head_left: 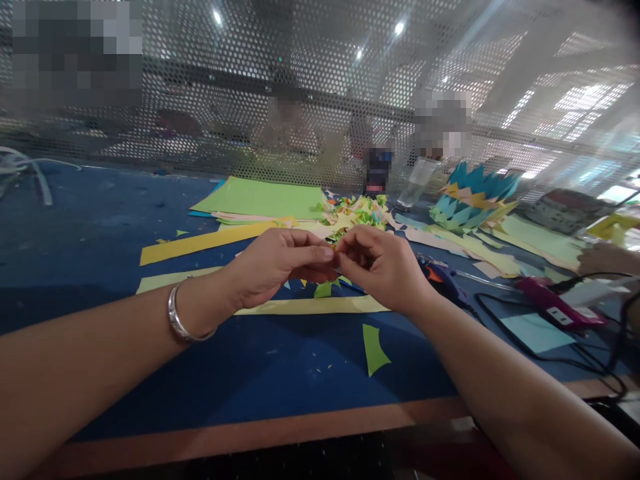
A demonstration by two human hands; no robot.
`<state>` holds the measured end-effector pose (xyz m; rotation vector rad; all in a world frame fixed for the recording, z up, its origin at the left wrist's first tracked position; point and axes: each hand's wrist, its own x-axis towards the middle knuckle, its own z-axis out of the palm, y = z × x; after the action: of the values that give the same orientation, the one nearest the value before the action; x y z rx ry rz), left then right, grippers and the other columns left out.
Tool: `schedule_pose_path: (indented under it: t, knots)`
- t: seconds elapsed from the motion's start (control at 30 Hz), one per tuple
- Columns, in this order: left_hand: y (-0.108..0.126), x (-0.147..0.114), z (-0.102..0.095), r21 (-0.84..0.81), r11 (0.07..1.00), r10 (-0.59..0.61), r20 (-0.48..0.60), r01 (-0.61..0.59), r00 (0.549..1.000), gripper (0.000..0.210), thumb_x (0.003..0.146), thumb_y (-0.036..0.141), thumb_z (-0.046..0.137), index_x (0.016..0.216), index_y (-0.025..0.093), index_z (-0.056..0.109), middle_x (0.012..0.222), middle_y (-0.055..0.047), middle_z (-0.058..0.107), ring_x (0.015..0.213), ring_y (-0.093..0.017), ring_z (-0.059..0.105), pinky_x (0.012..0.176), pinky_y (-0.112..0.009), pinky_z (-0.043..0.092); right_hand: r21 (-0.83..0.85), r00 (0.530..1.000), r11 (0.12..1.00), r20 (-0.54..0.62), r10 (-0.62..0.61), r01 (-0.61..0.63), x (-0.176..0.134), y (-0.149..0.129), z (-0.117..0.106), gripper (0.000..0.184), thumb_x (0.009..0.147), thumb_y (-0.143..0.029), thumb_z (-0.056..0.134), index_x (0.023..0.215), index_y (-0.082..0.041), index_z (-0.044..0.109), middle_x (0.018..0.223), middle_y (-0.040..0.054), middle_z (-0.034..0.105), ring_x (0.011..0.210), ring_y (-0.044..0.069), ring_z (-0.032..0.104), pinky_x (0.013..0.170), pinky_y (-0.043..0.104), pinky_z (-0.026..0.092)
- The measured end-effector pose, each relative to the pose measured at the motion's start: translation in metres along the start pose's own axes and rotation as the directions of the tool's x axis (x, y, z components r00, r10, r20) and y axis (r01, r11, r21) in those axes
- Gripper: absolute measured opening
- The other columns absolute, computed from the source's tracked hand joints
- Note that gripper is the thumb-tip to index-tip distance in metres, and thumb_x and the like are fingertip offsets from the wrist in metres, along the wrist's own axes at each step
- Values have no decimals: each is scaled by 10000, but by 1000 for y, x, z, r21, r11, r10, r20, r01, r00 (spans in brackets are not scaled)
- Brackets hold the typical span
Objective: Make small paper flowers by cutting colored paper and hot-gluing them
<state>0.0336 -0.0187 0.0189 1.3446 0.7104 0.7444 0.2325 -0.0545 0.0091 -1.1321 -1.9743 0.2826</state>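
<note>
My left hand (285, 270), with a silver bracelet at its wrist, meets my right hand (385, 270) fingertip to fingertip above the blue table. Both are closed in a pinch. A tiny yellowish bit shows between the fingertips, too small and covered to name. Beneath them lies a pale yellow paper strip (315, 306), with small paper scraps around it. Nearer to me is a loose green paper scrap (374, 350). A yellow paper strip (195, 245) stretches out to the left, and behind my fingers sits a heap of mixed paper cuttings (360, 212).
Green paper sheets (270, 199) are stacked at the back. To the right stand a clear glass (417, 183) and a blue-and-green zigzag paper crown (470, 193). A glue gun (445, 280), a purple power strip (555, 307) and cables lie nearby. Another person's hand (607, 257) is far right.
</note>
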Motion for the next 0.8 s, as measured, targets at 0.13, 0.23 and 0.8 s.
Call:
schedule_pose_path:
  t: [0.13, 0.23, 0.8]
  knots:
    - [-1, -1, 2, 65, 995, 73, -12, -72, 997, 218, 716, 254, 853, 865, 143, 738, 797, -26, 754, 735, -123, 720, 754, -253, 587, 7, 1000, 999, 0, 31, -31, 0, 0, 0, 28, 839, -203, 614, 826, -185, 596, 722, -2, 559, 611, 108, 470, 570, 261, 390]
    - [-3, 0, 2, 134, 985, 110, -27, -106, 994, 255, 703, 290, 866, 856, 138, 731, 760, -26, 755, 708, -127, 718, 738, -256, 594, 21, 999, 999, 6, 37, -37, 1, 0, 0, 47, 839, -213, 621, 822, -183, 589, 714, -6, 555, 596, 102, 463, 566, 260, 388]
    - [-3, 1, 0, 294, 951, 113, -36, -97, 993, 87, 735, 205, 781, 795, 148, 753, 698, -20, 751, 668, -132, 711, 675, -227, 582, -47, 999, 998, 1, -44, 44, 2, -1, 0, 73, 837, -194, 667, 898, -157, 654, 720, -20, 562, 554, 76, 473, 530, 223, 398]
